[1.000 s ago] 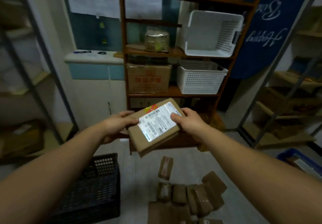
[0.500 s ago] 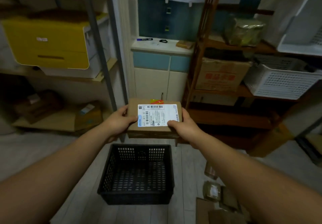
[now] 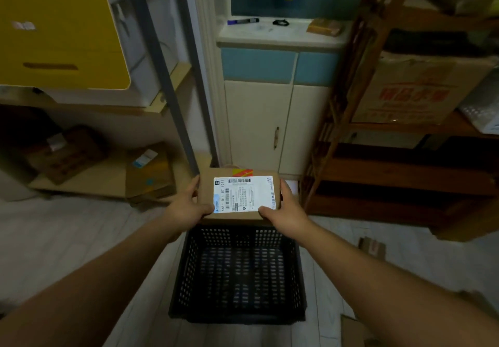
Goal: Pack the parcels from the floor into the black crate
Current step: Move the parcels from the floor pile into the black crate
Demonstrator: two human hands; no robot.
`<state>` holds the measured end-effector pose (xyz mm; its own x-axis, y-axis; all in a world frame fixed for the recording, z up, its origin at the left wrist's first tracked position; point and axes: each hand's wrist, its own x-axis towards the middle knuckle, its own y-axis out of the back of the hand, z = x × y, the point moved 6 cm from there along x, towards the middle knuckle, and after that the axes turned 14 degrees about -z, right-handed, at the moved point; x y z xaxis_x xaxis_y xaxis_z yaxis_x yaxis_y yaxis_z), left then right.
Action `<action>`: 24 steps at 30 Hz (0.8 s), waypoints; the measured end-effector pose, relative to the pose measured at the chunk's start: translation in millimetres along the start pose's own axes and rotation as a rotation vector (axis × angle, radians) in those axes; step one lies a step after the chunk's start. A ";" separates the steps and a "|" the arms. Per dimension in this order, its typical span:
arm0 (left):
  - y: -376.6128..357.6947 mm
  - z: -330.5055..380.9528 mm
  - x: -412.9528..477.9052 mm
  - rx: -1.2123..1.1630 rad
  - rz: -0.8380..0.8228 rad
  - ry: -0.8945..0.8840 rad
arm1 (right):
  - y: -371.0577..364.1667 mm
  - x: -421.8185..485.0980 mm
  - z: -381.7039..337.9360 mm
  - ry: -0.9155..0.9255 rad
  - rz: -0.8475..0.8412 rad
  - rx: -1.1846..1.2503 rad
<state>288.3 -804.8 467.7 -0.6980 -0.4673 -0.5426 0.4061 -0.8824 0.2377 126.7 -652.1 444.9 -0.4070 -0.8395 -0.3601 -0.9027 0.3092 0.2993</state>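
Brown parcel (image 3: 237,213) w/ white label (image 3: 243,194), black barcode, red/yellow sticker. Black crate (image 3: 237,273), grid holes. Yellow box (image 3: 62,35). Cabinet (image 3: 272,98) blue & cream.

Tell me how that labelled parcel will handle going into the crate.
The parcel looks stiff: straight edges between left hand and right hand. Probably light, gripped only at its ends. Flat, so it should sit, not roll, in the black crate.

Dim room, pale plank floor (image 3: 67,233); white cabinet (image 3: 259,125) under a window sill (image 3: 270,34) ahead; wooden shelf (image 3: 391,173) at right bearing a cardboard box (image 3: 415,90); metal rack (image 3: 159,63) at left holding a yellow container (image 3: 59,38)
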 end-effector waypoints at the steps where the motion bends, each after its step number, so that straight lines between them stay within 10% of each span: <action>1: 2.0 -10.7 13.7 0.014 -0.006 0.011 | -5.3 12.5 11.8 -0.014 0.010 -0.011; 24: -50.9 -461.5 359.2 0.504 -0.047 0.160 | -233.0 300.8 475.0 -0.112 -0.092 -0.022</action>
<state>289.2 -902.7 -111.1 -0.5942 -0.4469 -0.6687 0.0148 -0.8373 0.5465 148.2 -764.4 -152.8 -0.3365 -0.8083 -0.4832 -0.9342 0.2221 0.2790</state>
